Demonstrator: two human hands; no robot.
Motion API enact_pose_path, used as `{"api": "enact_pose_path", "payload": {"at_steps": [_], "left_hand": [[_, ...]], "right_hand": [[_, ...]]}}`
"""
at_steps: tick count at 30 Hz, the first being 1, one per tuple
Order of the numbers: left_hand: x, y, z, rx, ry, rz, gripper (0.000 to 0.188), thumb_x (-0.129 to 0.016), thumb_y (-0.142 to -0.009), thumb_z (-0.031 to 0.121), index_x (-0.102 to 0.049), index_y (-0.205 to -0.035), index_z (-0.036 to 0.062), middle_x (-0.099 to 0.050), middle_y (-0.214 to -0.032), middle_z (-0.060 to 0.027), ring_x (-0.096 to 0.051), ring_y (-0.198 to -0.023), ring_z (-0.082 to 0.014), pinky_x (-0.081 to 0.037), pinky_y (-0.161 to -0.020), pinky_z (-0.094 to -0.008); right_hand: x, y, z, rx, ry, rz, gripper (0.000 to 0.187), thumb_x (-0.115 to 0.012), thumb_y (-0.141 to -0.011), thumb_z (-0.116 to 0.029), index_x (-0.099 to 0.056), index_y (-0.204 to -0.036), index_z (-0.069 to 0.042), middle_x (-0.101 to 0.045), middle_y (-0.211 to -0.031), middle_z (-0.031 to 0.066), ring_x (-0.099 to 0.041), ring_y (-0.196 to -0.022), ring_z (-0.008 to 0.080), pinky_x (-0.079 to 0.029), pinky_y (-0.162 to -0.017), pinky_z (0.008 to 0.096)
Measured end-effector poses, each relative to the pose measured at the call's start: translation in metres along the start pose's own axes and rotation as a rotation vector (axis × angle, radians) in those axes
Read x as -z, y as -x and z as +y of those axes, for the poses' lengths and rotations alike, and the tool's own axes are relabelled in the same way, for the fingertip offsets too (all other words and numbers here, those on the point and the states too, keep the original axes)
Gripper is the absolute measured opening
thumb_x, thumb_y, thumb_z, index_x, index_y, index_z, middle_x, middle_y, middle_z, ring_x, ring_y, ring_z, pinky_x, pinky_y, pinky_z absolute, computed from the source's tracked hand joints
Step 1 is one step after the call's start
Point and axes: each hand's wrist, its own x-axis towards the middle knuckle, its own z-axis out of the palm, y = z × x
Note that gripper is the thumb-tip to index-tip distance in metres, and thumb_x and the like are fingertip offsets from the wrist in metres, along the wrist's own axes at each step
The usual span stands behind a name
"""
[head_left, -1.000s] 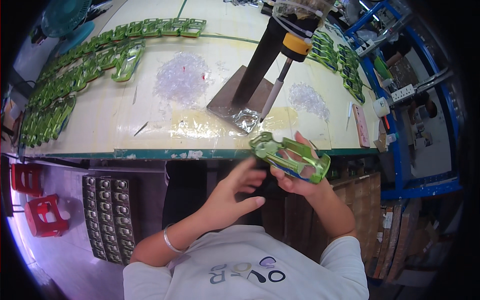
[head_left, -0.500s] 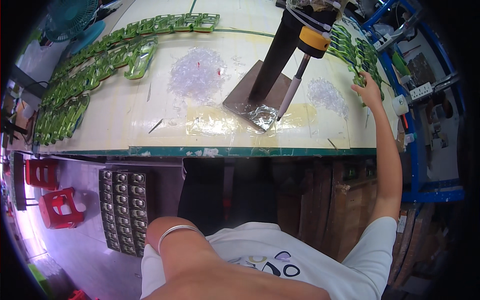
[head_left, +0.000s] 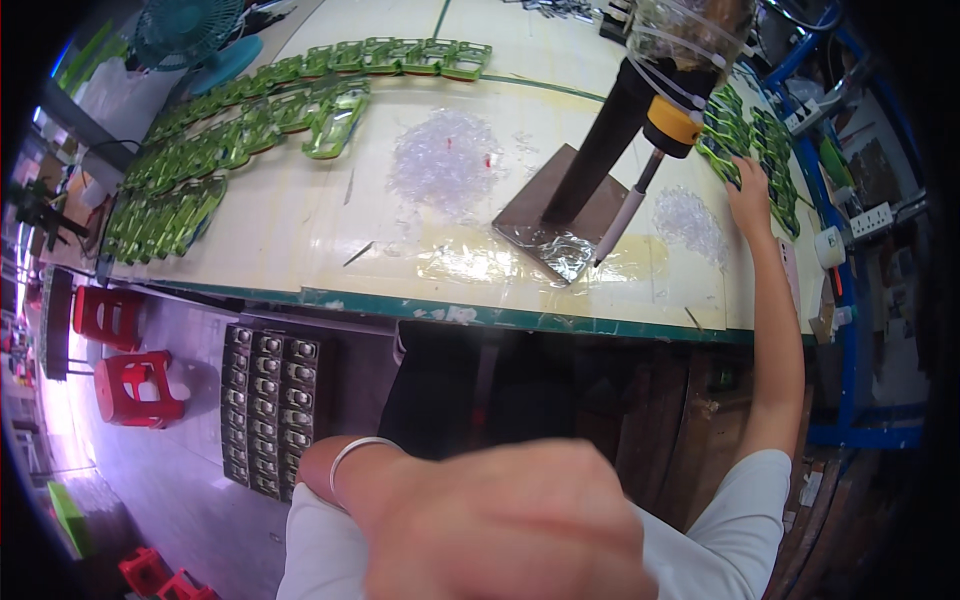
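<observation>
My right hand [head_left: 750, 195] reaches to the table's right side, its fingers bent round the near end of a row of green plastic frames [head_left: 722, 160] with dark insides. The frame it grips is partly hidden by the fingers. Large and blurred at the bottom middle is my left hand [head_left: 510, 525], raised close in front of my shirt, a bracelet higher up that arm. Its fingers are turned out of sight. Between the hands stands a dark post on a square metal plate [head_left: 515, 222], with a pen-like grey-tipped tool [head_left: 622, 222] hung on its yellow-capped side.
Clear plastic scraps lie in a big pile [head_left: 445, 165] and a smaller pile [head_left: 688, 225]. More green frames [head_left: 335, 125] stand in curved rows at left, near a teal fan [head_left: 190, 30]. Below are red stools [head_left: 140, 390] and a rack of small parts [head_left: 268, 400]. Blue metal shelving [head_left: 850, 330] borders the right.
My left hand has come up into view at the bottom middle. The right hand stays by the right-hand frames, its fingers now closer round one. The whole view has shifted slightly.
</observation>
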Motion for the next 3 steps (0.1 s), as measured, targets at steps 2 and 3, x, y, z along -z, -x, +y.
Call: {"api": "enact_pose_path", "payload": {"at_steps": [2, 3], "left_hand": [[0.013, 0.015, -0.016, 0.040, -0.249, -0.227, 0.012, -0.053, -0.075, 0.004, -0.059, -0.084, -0.0013, -0.057, -0.093, -0.0140, -0.055, -0.070, -0.0276, -0.041, -0.059, -0.0420], [0.021, 0.022, -0.028, 0.054, -0.509, -0.277, 0.032, -0.059, -0.060, 0.010, -0.055, -0.088, -0.0046, -0.051, -0.101, -0.0171, -0.052, -0.085, -0.0255, -0.041, -0.070, -0.0393]], "right_hand": [[0.005, 0.013, -0.005, 0.007, 0.012, -0.041, 0.048, -0.057, -0.068, -0.004, -0.046, -0.115, -0.010, -0.041, -0.120, 0.0159, -0.036, -0.114, 0.0310, -0.030, -0.095, 0.0382], [0.013, 0.020, -0.011, 0.014, 0.024, -0.089, 0.048, -0.057, -0.069, -0.005, -0.046, -0.116, -0.010, -0.040, -0.122, 0.0163, -0.035, -0.115, 0.0302, -0.029, -0.097, 0.0387]]}}
